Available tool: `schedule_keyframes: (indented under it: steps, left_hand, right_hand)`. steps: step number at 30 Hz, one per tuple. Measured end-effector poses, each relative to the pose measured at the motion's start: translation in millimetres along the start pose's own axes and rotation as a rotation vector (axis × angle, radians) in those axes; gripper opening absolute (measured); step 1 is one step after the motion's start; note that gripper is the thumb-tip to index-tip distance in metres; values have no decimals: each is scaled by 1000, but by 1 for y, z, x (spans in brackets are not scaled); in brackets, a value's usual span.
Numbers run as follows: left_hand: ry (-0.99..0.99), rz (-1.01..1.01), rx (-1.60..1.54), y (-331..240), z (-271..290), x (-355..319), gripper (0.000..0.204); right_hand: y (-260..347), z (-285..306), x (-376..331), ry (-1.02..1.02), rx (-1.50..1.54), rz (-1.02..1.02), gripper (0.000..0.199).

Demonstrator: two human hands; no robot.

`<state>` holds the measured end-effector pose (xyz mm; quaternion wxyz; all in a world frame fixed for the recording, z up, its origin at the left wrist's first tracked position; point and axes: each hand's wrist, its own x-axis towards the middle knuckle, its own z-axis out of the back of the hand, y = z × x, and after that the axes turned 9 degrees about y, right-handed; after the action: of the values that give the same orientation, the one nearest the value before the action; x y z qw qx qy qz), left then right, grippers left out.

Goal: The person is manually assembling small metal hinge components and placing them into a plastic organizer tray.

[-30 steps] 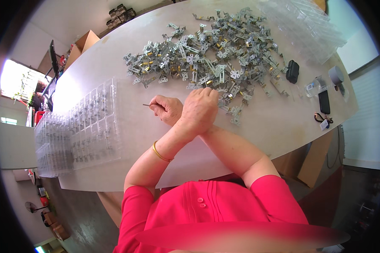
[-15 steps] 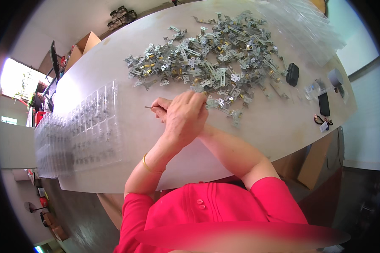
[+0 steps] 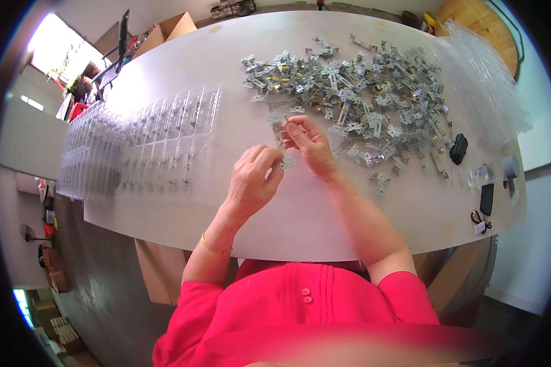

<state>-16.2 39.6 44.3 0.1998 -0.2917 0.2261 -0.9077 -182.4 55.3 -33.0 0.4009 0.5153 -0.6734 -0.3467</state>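
Note:
My left hand and my right hand meet above the white table, both pinching a small grey metal hinge part between the fingertips. A big heap of similar metal hinge parts lies just beyond my right hand. To the left lie clear plastic blister trays with parts set in their pockets.
A stack of empty clear trays sits at the far right. A small black object, a roll of tape and a phone lie near the right edge. Cardboard boxes stand beyond the table.
The hands were crossed, the right reaching over the left toward the heap; now they have drawn apart side by side and hold one metal part between them.

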Motion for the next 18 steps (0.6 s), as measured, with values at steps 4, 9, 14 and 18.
schedule_keyframes:
  steps: [4,9,14,18]
  left_hand:
    - [53,-16,57,10,-1,-6,16]
    - [79,-72,37,20,-4,-11,16]
    - [68,-76,-12,28,-13,-14,18]
    - [-15,150,-189,35,-17,-15,15]
  right_hand:
    - [2,3,0,-14,142,28,16]
    - [1,1,0,57,63,12,15]
    - [5,-1,-2,53,50,-2,13]
    - [8,-3,-4,11,54,29,13]
